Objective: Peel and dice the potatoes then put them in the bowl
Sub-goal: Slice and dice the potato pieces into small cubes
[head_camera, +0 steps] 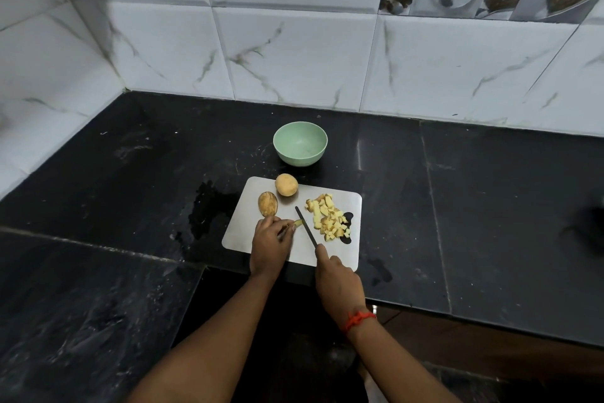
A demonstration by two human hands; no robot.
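Observation:
A steel cutting board lies on the black counter. On its right side sits a pile of diced potato. A whole round potato rests at the board's far edge, and a partly peeled potato half lies beside it on the left. My left hand pinches a small potato piece against the board. My right hand grips a dark knife, whose blade lies next to that piece. The empty green bowl stands beyond the board.
A wet patch darkens the counter left of the board. White marble-look tiles back the counter, which turns a corner at the left. The counter's front edge runs just below the board.

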